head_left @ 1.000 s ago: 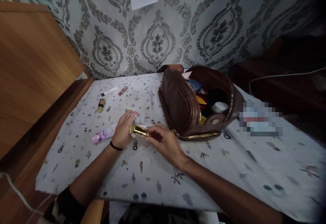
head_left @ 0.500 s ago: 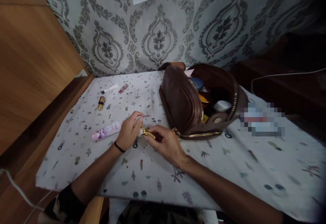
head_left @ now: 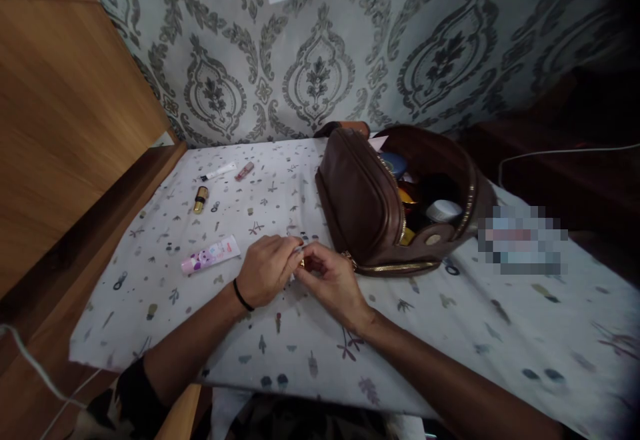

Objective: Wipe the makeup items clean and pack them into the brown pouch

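Note:
My left hand, with a black band at the wrist, is closed on a white wipe-like piece, of which only a bit shows. My right hand pinches a small gold item, mostly hidden between the fingers. Both hands meet over the patterned cloth, fingertips touching. Left of them lies a pink and white tube. Farther back are a gold and black lipstick, a slim white tube and a small pink item.
Right of my hands stands an open brown bag with a white-lidded jar and other items inside. A blurred packet lies at the right. A wooden panel rises at the left, and the patterned wall is behind.
My left hand has moved right and its fingers now cover most of the gold item and the white piece. The view has shifted slightly.

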The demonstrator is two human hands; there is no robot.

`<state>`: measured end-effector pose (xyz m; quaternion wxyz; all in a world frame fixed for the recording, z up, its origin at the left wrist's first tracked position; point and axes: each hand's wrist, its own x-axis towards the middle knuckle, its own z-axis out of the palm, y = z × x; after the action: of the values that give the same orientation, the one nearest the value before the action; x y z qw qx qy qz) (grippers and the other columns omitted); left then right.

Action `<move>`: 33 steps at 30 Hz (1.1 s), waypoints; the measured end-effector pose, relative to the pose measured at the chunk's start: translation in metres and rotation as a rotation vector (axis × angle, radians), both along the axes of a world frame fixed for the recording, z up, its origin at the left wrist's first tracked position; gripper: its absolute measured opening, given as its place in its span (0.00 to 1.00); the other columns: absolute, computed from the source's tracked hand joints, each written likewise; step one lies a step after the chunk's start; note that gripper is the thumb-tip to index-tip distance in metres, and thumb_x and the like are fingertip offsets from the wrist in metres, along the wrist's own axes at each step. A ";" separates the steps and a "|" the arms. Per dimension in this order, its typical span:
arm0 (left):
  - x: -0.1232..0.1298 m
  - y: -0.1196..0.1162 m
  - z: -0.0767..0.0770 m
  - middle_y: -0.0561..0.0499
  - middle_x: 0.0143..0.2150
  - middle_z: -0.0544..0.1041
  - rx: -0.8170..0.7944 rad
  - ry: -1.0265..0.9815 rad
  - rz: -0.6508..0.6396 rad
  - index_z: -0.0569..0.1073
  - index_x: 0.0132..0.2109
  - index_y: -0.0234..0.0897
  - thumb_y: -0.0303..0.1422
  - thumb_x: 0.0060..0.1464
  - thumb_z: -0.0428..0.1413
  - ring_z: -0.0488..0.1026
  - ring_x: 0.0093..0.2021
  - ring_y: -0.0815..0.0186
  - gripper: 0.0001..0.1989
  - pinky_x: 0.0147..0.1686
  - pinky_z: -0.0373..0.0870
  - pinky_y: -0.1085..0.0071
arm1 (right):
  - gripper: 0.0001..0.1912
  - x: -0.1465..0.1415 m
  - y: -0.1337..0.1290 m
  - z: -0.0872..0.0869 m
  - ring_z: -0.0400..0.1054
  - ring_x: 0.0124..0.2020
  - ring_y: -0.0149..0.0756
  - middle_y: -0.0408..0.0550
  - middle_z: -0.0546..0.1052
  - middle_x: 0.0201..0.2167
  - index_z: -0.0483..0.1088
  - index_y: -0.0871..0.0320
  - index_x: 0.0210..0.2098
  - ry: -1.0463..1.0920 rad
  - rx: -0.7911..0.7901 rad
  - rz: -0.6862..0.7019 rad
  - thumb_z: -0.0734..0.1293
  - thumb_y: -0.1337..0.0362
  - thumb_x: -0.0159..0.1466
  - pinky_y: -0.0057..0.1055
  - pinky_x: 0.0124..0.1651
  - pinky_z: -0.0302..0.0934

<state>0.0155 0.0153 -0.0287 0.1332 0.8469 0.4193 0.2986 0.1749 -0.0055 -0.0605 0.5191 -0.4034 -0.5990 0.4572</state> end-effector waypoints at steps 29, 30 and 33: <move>-0.001 0.016 0.007 0.55 0.24 0.72 -0.836 -0.725 0.137 0.73 0.28 0.37 0.61 0.47 0.57 0.67 0.26 0.68 0.29 0.29 0.65 0.71 | 0.15 0.005 0.001 0.011 0.72 0.38 0.34 0.48 0.78 0.38 0.75 0.56 0.44 0.165 -0.036 0.057 0.72 0.53 0.62 0.32 0.43 0.67; -0.002 0.016 0.006 0.55 0.24 0.72 -0.790 -0.721 0.170 0.72 0.28 0.37 0.61 0.48 0.57 0.67 0.26 0.68 0.29 0.29 0.65 0.71 | 0.15 0.006 0.000 0.012 0.71 0.38 0.34 0.47 0.78 0.38 0.75 0.56 0.43 0.147 -0.013 0.049 0.71 0.54 0.62 0.31 0.43 0.66; -0.004 0.015 0.006 0.54 0.26 0.71 -0.616 -0.611 0.214 0.71 0.30 0.36 0.60 0.55 0.52 0.67 0.28 0.66 0.29 0.31 0.64 0.70 | 0.13 0.007 -0.003 0.016 0.70 0.35 0.32 0.46 0.77 0.34 0.74 0.58 0.39 0.074 0.036 0.028 0.70 0.54 0.63 0.28 0.39 0.65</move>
<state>0.0119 0.0302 -0.0232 0.4656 0.5924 0.5153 0.4084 0.1814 -0.0084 -0.0449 0.5413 -0.3684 -0.5932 0.4683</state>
